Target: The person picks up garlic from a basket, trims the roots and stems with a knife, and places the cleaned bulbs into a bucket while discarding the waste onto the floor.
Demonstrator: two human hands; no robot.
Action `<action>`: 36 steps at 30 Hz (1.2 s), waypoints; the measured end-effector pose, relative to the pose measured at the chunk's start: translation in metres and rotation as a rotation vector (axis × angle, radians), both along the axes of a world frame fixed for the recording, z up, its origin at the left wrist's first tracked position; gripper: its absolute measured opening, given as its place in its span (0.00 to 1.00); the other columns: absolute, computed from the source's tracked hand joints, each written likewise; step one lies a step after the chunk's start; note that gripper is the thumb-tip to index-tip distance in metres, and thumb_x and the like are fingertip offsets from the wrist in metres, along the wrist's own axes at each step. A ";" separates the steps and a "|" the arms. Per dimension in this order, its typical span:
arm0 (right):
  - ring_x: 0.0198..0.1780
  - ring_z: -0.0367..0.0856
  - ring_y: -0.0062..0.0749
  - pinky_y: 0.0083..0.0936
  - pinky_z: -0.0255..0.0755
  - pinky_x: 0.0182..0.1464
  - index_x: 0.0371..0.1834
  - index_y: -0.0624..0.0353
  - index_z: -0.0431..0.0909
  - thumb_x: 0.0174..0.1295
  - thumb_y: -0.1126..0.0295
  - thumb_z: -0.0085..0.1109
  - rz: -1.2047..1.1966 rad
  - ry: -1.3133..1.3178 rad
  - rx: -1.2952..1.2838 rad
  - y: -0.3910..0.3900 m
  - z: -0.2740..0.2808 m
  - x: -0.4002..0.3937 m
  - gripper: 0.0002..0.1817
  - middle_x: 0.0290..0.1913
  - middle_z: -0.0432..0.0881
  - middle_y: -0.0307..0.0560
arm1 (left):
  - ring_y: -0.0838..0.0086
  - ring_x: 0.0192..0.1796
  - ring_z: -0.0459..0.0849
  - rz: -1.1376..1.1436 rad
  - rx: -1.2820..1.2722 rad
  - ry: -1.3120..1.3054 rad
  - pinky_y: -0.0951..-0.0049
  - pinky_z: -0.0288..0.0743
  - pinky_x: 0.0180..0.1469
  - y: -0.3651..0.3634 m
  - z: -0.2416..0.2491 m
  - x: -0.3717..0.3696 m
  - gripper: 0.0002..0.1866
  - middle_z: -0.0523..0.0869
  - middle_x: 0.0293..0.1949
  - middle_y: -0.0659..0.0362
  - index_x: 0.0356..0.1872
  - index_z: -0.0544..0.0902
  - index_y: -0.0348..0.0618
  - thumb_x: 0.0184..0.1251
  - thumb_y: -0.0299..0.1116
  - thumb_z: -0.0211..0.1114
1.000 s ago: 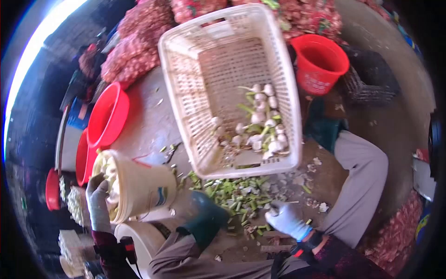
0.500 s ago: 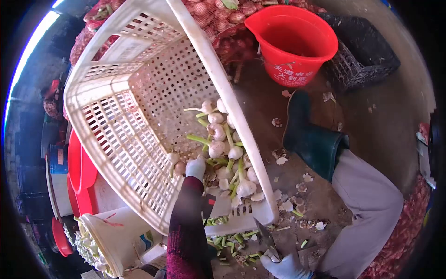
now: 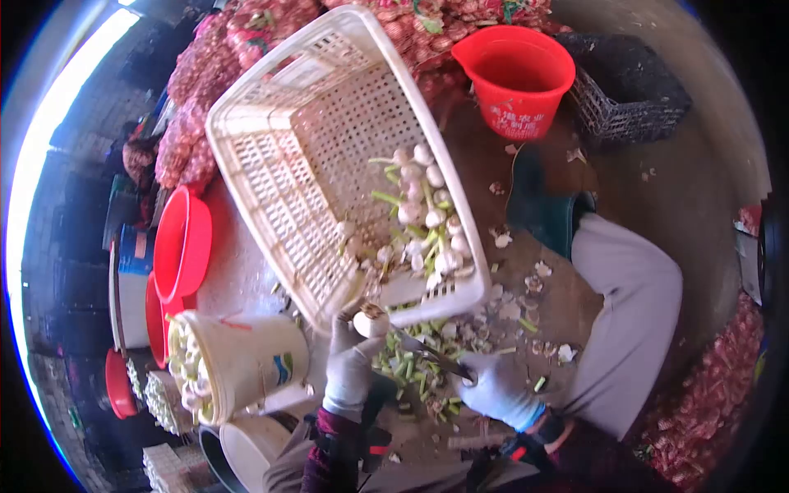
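Note:
My left hand [image 3: 347,374], in a pale glove, holds a garlic bulb [image 3: 370,323] with its darker root side up, just below the near corner of a white plastic crate [image 3: 444,168]. My gloved right hand [image 3: 497,390] is closed around a cutting tool [image 3: 431,353] with a dark metal blade. The tool's tip points left and reaches close to the bulb. Inside the tilted crate, several garlic bulbs [image 3: 411,212] with green stems lie heaped toward the near right side. Cut green stem pieces [image 3: 411,370] are scattered on the floor beneath my hands.
On the left lies a white bucket [image 3: 255,361] filled with garlic, beside red basins [image 3: 182,246]. A red bucket [image 3: 526,107] and a black crate [image 3: 629,90] stand at the back right. Net sacks [image 3: 197,123] line the back. My green boot [image 3: 546,214] is right of the crate.
My left hand has come out of the crate toward me, now with a garlic bulb. My right hand has lifted the cutting tool toward it. The view has shifted, so the crate looks smaller.

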State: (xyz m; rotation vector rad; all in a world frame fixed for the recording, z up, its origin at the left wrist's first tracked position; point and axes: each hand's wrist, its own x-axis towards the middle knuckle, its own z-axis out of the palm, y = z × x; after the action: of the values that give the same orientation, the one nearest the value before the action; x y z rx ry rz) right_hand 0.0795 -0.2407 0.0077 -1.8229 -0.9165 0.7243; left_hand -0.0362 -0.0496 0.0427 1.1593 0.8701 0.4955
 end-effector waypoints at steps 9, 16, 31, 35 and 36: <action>0.28 0.80 0.48 0.41 0.73 0.29 0.29 0.53 0.73 0.45 0.69 0.63 0.374 -0.347 0.036 -0.022 0.011 -0.033 0.09 0.27 0.76 0.47 | 0.77 0.39 0.83 -0.015 0.277 0.332 0.77 0.81 0.41 -0.088 0.031 -0.087 0.23 0.80 0.39 0.59 0.57 0.67 0.41 0.61 0.29 0.63; 0.29 0.81 0.48 0.41 0.74 0.29 0.30 0.53 0.75 0.48 0.73 0.57 0.423 -0.333 -0.127 -0.019 -0.015 -0.031 0.05 0.28 0.78 0.47 | 0.73 0.40 0.84 0.022 0.236 0.354 0.72 0.82 0.40 -0.091 -0.005 -0.090 0.14 0.80 0.40 0.58 0.50 0.68 0.41 0.65 0.31 0.56; 0.36 0.83 0.53 0.44 0.76 0.39 0.39 0.56 0.82 0.51 0.66 0.55 0.247 0.012 -0.487 -0.020 -0.024 -0.024 0.14 0.31 0.83 0.59 | 0.71 0.46 0.77 0.266 0.201 0.146 0.71 0.75 0.50 -0.093 0.025 -0.064 0.32 0.74 0.48 0.56 0.60 0.69 0.36 0.50 0.19 0.68; 0.27 0.81 0.52 0.40 0.72 0.28 0.29 0.56 0.79 0.53 0.66 0.56 -0.041 0.142 -0.133 -0.012 -0.025 -0.048 0.07 0.23 0.80 0.54 | 0.71 0.46 0.78 0.428 -0.073 -0.064 0.73 0.76 0.48 -0.098 0.002 -0.060 0.28 0.76 0.46 0.57 0.56 0.70 0.38 0.51 0.17 0.65; 0.21 0.77 0.50 0.38 0.67 0.23 0.23 0.56 0.74 0.54 0.67 0.57 -0.081 0.157 0.031 -0.008 -0.038 -0.054 0.07 0.18 0.75 0.51 | 0.71 0.46 0.78 0.510 -0.127 -0.192 0.73 0.77 0.48 -0.099 -0.008 -0.056 0.27 0.76 0.46 0.57 0.55 0.70 0.39 0.51 0.17 0.64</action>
State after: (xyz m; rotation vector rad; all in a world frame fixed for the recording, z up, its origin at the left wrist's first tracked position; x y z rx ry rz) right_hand 0.0256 -0.2488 -0.0298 -1.7389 -0.7430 0.7859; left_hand -0.0924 -0.1482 0.0351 0.7521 1.0135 0.9374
